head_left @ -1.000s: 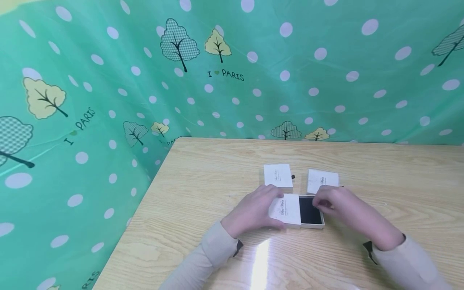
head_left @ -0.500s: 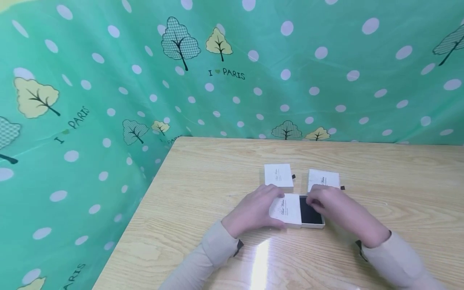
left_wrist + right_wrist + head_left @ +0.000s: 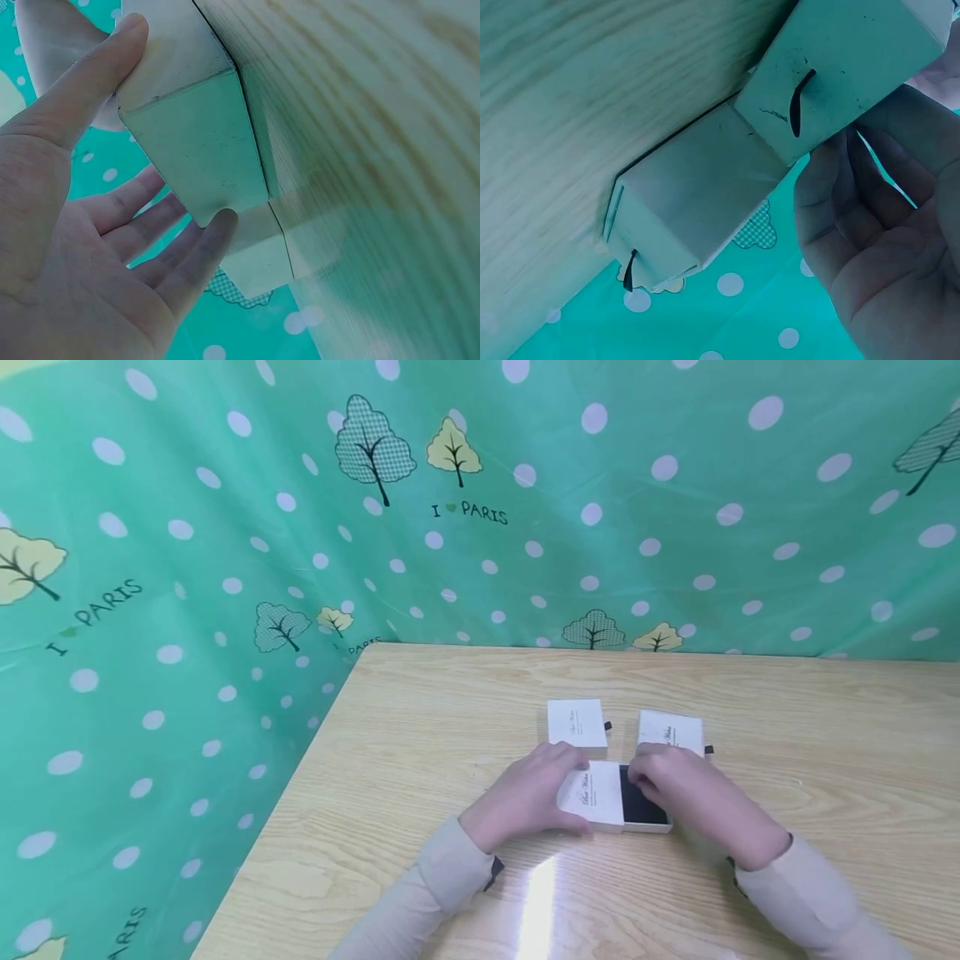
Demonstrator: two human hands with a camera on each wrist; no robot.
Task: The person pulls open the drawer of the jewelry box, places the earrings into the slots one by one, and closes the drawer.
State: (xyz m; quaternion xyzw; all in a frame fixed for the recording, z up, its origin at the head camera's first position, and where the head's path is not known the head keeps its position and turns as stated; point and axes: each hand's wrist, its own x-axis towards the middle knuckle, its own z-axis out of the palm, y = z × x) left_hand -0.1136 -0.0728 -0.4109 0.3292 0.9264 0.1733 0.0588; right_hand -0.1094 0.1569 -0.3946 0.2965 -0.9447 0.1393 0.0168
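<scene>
My left hand (image 3: 525, 797) grips a white cardboard drawer box (image 3: 600, 789) by its sleeve, thumb on the near side and fingers at the far side. In the left wrist view the thumb and fingertips touch the box (image 3: 187, 150). Its drawer is slid partway out to the right, showing a black lining (image 3: 643, 808). Over that drawer is my right hand (image 3: 686, 785), fingers bent down toward the lining. The right wrist view shows the drawer's end wall (image 3: 847, 67) with a dark ribbon tab (image 3: 801, 101); it hides the fingertips, so anything between them is unseen.
Behind stand two more white boxes, a left one (image 3: 576, 724) and a right one (image 3: 670, 727), both closed, with dark ribbon tabs on their right sides. A wooden table (image 3: 390, 735) bears everything. Green dotted cloth (image 3: 480, 552) hangs along its back and left.
My right hand has moved left, from the drawer's right end to over the lining near the sleeve. The left hand and the boxes have stayed in place.
</scene>
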